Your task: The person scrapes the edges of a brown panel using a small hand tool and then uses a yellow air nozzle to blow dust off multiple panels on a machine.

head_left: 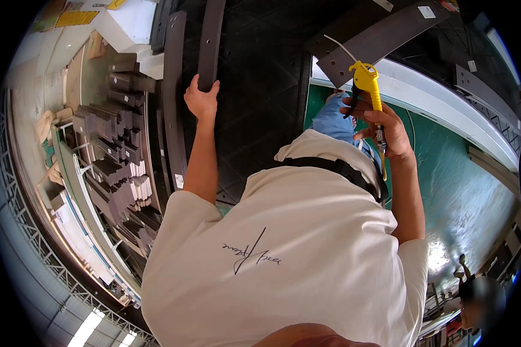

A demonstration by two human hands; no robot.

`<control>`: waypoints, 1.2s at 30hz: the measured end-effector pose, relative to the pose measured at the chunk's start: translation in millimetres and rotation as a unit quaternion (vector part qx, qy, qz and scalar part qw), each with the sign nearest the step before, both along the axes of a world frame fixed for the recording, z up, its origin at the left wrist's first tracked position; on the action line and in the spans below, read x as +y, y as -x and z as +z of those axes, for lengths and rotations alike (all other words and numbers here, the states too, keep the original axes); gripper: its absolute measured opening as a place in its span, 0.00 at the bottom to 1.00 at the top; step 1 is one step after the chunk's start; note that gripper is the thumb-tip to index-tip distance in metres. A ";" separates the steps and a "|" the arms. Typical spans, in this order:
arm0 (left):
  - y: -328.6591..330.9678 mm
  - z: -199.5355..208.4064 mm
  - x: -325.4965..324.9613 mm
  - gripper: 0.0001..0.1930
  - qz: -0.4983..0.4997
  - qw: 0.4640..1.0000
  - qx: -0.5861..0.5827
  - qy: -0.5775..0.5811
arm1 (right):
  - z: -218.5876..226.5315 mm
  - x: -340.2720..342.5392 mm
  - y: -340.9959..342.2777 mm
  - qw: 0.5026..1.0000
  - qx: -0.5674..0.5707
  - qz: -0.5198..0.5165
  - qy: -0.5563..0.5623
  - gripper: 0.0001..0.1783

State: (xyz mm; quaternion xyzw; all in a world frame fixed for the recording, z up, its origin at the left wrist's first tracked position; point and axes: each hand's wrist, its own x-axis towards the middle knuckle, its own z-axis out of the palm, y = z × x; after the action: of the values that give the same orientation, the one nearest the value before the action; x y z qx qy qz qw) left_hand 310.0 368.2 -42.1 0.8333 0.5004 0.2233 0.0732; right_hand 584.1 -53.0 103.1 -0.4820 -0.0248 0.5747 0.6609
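Observation:
My left hand is closed on the near end of a long, narrow dark brown board, thumb on one edge and fingers on the other. The board has a small hole in its face and runs away from me over a black work surface. On the right, my right hand holds a yellow air blow gun upright. Its thin pale nozzle points up and to the left, and a hose fitting hangs below the palm. Some of the right fingers are curled near the black trigger.
Another dark board lies left of the held one. Wide drilled panels lie at the far right, over a white rail. Stacked boards stand on the left. The floor is green. Another person is at the lower right.

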 end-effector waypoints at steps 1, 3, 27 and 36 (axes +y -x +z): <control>1.5 0.4 1.4 0.36 -0.002 1.000 -0.001 0.001 | -1.2 -1.2 0.7 1.000 -0.002 -0.006 -0.001 0.41; 1.1 -0.9 2.7 0.35 -0.010 1.000 -0.002 -0.003 | -9.2 -5.4 3.8 1.000 0.013 -0.018 -0.005 0.40; -6.3 -2.0 -4.9 0.34 -0.010 0.999 0.003 -0.031 | 47.8 29.5 -20.9 0.990 -0.125 -0.054 -0.028 0.36; -5.5 3.7 -9.0 0.35 -0.008 1.000 0.005 -0.014 | 129.9 93.7 -40.5 0.946 -0.251 -0.180 -0.097 0.38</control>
State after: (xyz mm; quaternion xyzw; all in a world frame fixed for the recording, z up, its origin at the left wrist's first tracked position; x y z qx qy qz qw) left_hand 315.5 359.2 -38.4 0.8391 0.4913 0.2255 0.0607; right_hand 624.5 40.7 233.0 -0.5407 -0.1586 0.3012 0.7693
